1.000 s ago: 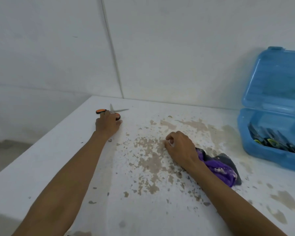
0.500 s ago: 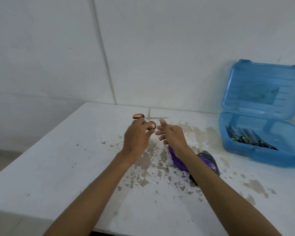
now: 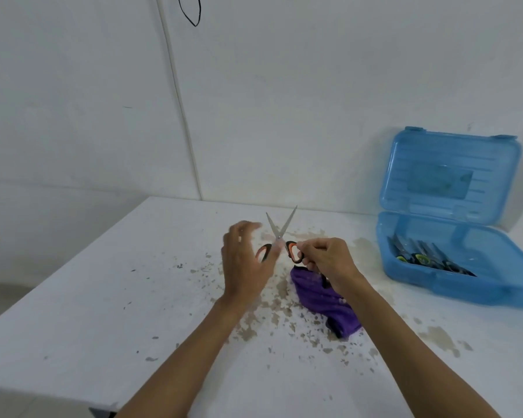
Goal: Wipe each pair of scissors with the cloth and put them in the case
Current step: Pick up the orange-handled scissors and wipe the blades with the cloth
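Right hand pinches one loop of orange-black-handled steel scissors, blades spread, just above purple cloth. Left hand fingers splayed, blurred, at the other loop. Open blue plastic case sits right of cloth.

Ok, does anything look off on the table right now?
The table has brown flaked patches around the cloth; it looks like worn paint, not a fresh spill. The scissors are held with blades spread wide, points up, so mind the edges.
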A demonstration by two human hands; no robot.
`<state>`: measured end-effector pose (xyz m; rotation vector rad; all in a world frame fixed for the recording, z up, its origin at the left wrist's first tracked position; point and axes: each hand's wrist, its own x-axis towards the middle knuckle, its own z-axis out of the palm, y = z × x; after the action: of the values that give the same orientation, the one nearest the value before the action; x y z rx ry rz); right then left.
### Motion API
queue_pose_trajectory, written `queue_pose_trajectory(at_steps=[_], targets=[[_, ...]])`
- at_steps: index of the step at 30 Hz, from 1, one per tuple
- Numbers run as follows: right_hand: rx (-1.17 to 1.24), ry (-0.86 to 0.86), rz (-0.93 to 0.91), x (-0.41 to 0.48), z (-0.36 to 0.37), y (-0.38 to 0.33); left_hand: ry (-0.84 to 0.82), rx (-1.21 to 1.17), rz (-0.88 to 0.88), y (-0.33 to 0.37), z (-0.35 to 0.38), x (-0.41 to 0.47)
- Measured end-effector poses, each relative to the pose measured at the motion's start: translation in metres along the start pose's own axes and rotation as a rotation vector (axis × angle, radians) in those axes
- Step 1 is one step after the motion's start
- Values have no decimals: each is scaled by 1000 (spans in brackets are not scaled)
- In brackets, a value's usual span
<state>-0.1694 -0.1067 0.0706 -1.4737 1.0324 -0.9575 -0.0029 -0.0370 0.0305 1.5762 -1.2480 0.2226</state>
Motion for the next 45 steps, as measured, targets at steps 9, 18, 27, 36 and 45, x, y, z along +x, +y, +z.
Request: queue_pose_trajectory(at_steps=[9, 18, 27, 36, 45], targets=[[48, 11, 10, 0, 4, 18, -279, -630, -601, -11, -4, -6], [37, 14, 15, -3, 6, 28, -389, -815, -756, -10, -1, -9], [-76, -36, -39, -4, 11, 31, -331, -968, -859, -10, 0, -8], [-377, -195, -118, -17, 3, 21, -295, -891, -918, -13, -5, -12], [-322, -171, -144, -15, -6, 19, -272, -1177, -999, -2, -9, -14]])
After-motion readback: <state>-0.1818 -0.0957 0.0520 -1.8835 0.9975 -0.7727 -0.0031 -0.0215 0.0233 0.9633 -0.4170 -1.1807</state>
